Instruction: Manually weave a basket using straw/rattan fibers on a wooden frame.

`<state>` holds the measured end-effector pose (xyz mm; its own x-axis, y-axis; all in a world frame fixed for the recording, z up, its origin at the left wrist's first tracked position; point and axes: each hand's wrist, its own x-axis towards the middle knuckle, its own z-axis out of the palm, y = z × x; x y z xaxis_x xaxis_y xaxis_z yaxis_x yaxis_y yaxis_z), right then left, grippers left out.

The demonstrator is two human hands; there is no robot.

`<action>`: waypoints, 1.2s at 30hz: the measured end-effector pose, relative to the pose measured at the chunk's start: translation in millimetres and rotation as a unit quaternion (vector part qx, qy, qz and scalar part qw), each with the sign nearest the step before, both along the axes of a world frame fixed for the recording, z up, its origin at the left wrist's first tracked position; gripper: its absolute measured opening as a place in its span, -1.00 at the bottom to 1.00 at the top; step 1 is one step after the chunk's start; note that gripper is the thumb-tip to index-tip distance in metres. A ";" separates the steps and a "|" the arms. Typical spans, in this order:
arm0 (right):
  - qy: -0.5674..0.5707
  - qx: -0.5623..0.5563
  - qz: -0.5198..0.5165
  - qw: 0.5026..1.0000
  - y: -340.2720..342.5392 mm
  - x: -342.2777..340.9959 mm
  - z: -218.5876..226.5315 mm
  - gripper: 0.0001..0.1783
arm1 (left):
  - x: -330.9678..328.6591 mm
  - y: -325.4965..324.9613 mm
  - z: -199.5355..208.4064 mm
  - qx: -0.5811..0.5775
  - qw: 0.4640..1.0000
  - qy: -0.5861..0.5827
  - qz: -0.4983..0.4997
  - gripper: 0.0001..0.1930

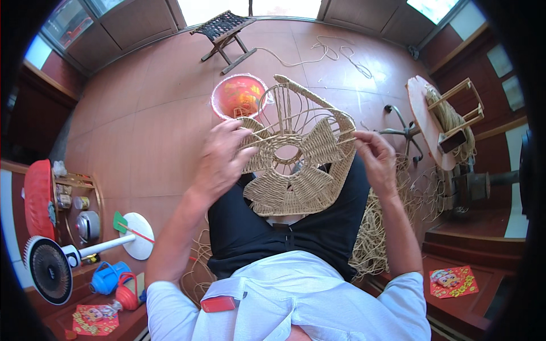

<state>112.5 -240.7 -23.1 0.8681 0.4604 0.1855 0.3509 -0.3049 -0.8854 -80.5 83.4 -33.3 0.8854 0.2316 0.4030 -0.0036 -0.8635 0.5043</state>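
The woven basket rested on the person's lap, over the dark trousers, with its woven wedges spread around a round opening. The right hand, at 3 o'clock from that opening, had the thumb and forefinger of its grip pinched together on a thin strand. The left hand, at 9 o'clock, had its fingers bent at the basket's edge; whether its grip was clamped on anything could not be told.

Just beyond the basket, between 10 and 11 o'clock, stood a red bucket. A heap of cord lay at 4 o'clock. Farther out were a folding stool at 11 o'clock, loose cord on the floor at 1, and a fan at 8.
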 end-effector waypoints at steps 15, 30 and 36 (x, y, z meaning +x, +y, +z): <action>-0.305 -0.102 0.094 0.942 128.1 -47.8 -18.8 -0.81 | -85.9 106.2 -54.1 -0.196 0.932 -0.075 0.294 -0.76; -0.264 -0.135 0.095 0.950 141.8 -42.1 -33.8 -0.80 | -89.3 34.4 -54.8 -0.143 0.966 -0.006 0.213 -0.69; -0.251 -0.148 0.094 0.952 143.7 -39.6 -30.4 -0.79 | -37.2 6.8 -69.8 -0.105 0.972 -0.097 0.184 -0.79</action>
